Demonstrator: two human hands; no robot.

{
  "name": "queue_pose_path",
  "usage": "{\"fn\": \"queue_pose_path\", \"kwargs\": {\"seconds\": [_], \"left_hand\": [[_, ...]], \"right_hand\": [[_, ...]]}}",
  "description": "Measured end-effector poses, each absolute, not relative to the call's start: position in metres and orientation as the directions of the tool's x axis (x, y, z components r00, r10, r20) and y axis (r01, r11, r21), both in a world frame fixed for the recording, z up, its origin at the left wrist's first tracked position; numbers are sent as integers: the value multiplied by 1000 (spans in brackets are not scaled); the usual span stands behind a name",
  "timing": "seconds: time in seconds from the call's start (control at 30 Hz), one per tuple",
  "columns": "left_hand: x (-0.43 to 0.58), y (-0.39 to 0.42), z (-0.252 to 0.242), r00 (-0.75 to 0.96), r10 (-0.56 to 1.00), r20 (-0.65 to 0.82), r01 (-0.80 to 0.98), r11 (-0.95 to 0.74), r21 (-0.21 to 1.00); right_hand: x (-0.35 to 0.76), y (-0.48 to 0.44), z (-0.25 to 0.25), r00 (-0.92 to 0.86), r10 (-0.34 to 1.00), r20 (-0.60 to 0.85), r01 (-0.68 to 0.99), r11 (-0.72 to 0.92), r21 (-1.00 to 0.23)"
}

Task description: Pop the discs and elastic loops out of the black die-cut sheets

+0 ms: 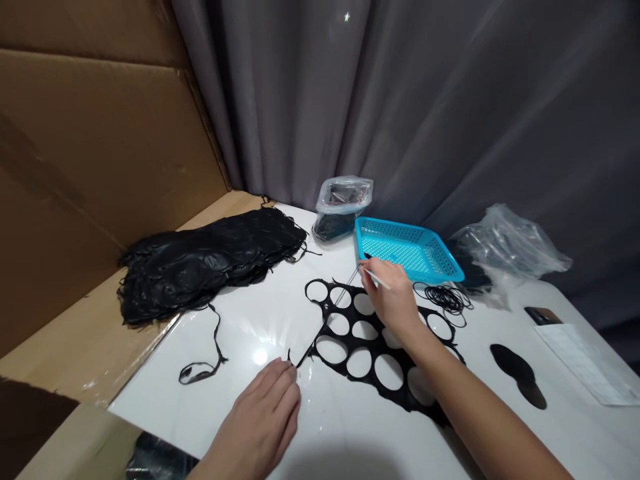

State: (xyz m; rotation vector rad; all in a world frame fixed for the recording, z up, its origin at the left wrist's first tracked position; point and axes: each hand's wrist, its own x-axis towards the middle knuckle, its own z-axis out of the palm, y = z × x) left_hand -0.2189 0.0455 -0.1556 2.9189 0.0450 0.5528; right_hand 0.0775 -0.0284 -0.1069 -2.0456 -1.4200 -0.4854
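Note:
A black rubbery sheet with rows of round holes lies on the white board. My right hand is closed over the sheet's far part around a slim tool with two thin prongs, like tweezers, pointing down and left to the sheet. My left hand rests at the sheet's near left corner. Its fingertips are together on a thin black strip running from the sheet's left edge. Another loose curled black strip lies farther left. My right forearm covers part of the sheet.
A pile of black sheets sits at the left beside a cardboard box. Behind are a plastic bag, a blue basket and another clear bag. Black rings, black discs and paper lie right.

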Motion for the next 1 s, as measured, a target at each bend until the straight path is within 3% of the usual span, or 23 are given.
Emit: {"fn": "queue_pose_path", "kwargs": {"seconds": [0.1, 0.17, 0.23, 0.3, 0.37, 0.47, 0.6, 0.7, 0.87, 1.0], "left_hand": [[-219, 47, -155, 930, 70, 361, -5, -979, 203], [-217, 50, -152, 934, 89, 345, -4, -966, 260], [-214, 54, -144, 948, 131, 289, 22, -936, 352], [-208, 59, -135, 956, 197, 217, 77, -884, 461], [-198, 64, -126, 948, 270, 171, 125, -807, 577], [-177, 69, -120, 902, 409, 136, 175, -636, 752], [-149, 72, -126, 786, 616, 51, 131, -246, 960], [-137, 75, -132, 752, 659, -2, 57, -62, 996], [-140, 85, -138, 735, 677, -34, 80, -37, 996], [-148, 95, -141, 750, 661, -2, 128, -142, 981]], "right_hand": [[82, -36, -102, 563, 676, 475, 768, -215, -604], [74, -41, -101, 643, 707, 295, 514, -113, -850], [60, -43, -102, 597, 799, 74, 178, -42, -983], [43, -43, -103, 492, 867, -84, -79, -52, -996], [26, -40, -105, 429, 889, -160, -203, -78, -976], [4, -32, -105, 389, 903, -181, -316, -53, -947], [-10, -16, -104, 421, 900, -117, -328, 30, -944], [-10, -8, -109, 429, 900, -73, -277, 54, -959], [-13, -2, -137, 625, 780, 32, -39, 72, -997], [-22, -1, -159, 669, 742, -50, -185, 100, -978]]}}
